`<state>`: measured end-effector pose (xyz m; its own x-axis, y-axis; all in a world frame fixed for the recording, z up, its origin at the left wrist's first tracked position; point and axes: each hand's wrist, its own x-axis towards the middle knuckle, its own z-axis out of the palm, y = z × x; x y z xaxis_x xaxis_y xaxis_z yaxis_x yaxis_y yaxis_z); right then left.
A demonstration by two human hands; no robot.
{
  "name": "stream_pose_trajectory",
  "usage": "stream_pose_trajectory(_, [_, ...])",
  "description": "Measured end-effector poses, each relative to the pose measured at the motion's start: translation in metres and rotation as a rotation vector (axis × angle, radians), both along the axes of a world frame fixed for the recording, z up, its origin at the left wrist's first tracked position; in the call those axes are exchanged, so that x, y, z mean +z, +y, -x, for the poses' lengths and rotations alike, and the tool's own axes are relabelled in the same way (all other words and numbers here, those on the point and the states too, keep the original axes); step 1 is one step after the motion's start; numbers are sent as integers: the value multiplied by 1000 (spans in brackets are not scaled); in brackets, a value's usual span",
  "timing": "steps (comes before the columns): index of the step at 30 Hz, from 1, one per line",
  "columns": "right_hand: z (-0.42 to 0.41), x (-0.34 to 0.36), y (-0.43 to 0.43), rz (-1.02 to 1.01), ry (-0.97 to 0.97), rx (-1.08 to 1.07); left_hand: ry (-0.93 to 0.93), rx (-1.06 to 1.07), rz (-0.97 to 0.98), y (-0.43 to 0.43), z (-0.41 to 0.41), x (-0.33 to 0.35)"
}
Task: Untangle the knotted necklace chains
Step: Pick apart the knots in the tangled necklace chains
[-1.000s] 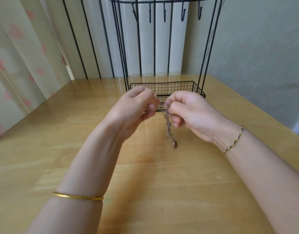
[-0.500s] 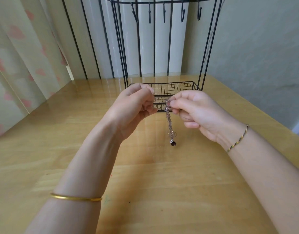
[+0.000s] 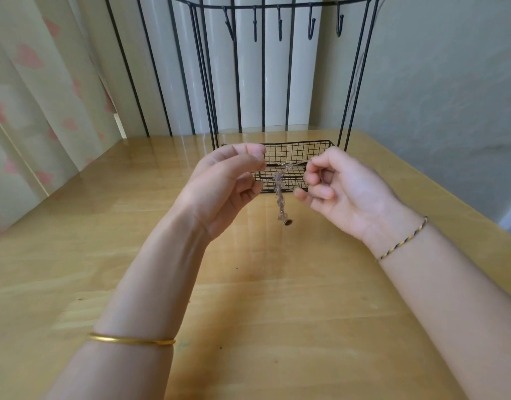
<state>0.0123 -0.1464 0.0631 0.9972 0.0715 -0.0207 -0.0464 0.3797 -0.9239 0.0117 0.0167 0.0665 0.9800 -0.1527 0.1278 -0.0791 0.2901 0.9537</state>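
The left hand [image 3: 222,186] had its thumb and first finger pinched tight on one end of the thin chain [image 3: 279,192]. Its other fingers were curled in loosely. The right hand [image 3: 341,192] pinched the other end the same way, with its lower fingers a little open and pointing toward the left hand. A short bit of chain ran straight across between the two pinches. From the middle of it a twisted, lumpy clump hung down in the air above the table [image 3: 248,284]. A small dark pendant [image 3: 287,222] hung at the very bottom. It was too blurry to count how many chains were in the clump.

Half a second before, the hands were almost touching and the clump hung right under the right fingers. Now the hands had moved apart, and the chain was stretched between them.

A gold bangle [image 3: 133,340] sat on the left arm. A thin braided string [image 3: 404,241] went around the right wrist. Behind the hands stood a black wire stand [image 3: 280,7] with hooks on top and a wire basket [image 3: 297,151] at its foot.
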Motion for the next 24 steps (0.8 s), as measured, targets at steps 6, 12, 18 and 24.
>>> stream_pose_trajectory(6, [-3, 0, 0, -173, 78, 16, -87, 173, -447, -6, 2, -6])
stream_pose_trajectory(12, [0, 1, -3, 184, 10, 22, -75, 247, -411, -3, 0, -6])
stream_pose_trajectory(18, [4, -1, -1, 578, -105, 60, 14, 199, -91, -6, 3, 0])
stream_pose_trajectory(24, [7, -9, 5, 693, -75, 231, 51, 161, -27, -12, 6, 2])
